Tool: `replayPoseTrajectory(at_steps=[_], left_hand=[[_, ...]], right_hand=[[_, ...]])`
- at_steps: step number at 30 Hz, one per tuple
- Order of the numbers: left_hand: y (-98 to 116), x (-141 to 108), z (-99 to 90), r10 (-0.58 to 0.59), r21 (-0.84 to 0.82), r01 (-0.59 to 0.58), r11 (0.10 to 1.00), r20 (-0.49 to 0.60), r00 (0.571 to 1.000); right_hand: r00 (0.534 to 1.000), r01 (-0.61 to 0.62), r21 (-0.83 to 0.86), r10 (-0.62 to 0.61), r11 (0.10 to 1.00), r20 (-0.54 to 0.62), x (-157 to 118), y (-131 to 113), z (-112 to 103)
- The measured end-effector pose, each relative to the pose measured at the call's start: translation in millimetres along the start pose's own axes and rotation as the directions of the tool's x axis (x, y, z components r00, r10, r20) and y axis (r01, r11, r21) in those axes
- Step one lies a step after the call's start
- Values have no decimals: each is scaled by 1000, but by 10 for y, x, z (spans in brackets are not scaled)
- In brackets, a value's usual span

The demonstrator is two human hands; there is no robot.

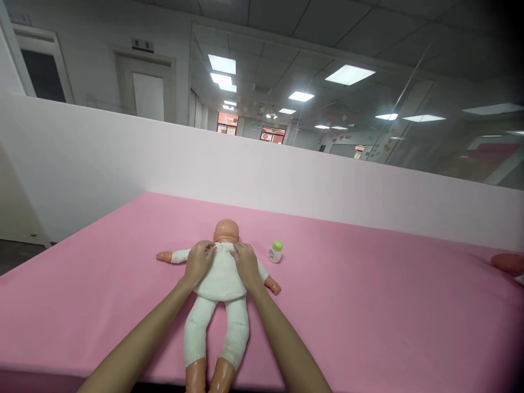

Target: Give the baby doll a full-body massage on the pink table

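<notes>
A baby doll (221,273) lies stretched out on a pink padded surface (368,305). It has a bald head, a white cloth body and tan plastic hands and feet. No face shows, only the smooth back of the head and a neck crease. My left hand (200,263) rests on the left side of its upper back, fingers a little bent and apart. Opposite it, my right hand (246,265) lies on the right side, its fingertips touching the cloth near the shoulder. The undersides of both hands are hidden.
A small jar with a green lid (276,251) stands right of the doll. An orange-brown object (507,263) lies at the far right edge, partly cut off. Behind the padded surface runs a low white wall (286,174) with glass above it.
</notes>
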State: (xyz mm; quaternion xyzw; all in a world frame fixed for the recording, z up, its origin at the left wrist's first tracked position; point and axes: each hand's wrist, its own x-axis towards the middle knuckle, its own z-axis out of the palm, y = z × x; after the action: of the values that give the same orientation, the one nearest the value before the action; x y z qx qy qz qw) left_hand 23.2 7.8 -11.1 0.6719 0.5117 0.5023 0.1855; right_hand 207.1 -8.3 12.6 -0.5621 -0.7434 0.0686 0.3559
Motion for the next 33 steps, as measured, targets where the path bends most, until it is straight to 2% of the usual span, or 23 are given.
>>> replayPoseTrajectory(at_steps=[3,7,11,15,21,28,31,33], left_hand=[[-125,36,103,67,140,-81,987,99,993],[-128,56,162,126,227,-179,957,230,965],[-81,94,198,60,386,-188,903,319,946],[-63,153,265,-14,466,-150,872,330,944],[-68,172,275,-27,481,-143,865,330,943],[-3,-14,123,150,427,-255,868,265,953],[35,-81,87,178,368,-288,884,304,936],[51,-91,87,163,358,-293,887,351,922]], right_hand=[[997,46,-107,-39,993,65,88,57,100],[994,52,-203,-31,978,108,115,140,204],[987,27,-334,27,942,156,119,178,283],[982,-2,-414,79,910,169,127,186,333],[984,-11,-415,83,910,157,102,174,281],[996,56,-261,-35,964,86,-86,111,122],[993,54,-184,-33,981,112,-153,114,116],[988,49,-200,-18,979,152,-157,122,135]])
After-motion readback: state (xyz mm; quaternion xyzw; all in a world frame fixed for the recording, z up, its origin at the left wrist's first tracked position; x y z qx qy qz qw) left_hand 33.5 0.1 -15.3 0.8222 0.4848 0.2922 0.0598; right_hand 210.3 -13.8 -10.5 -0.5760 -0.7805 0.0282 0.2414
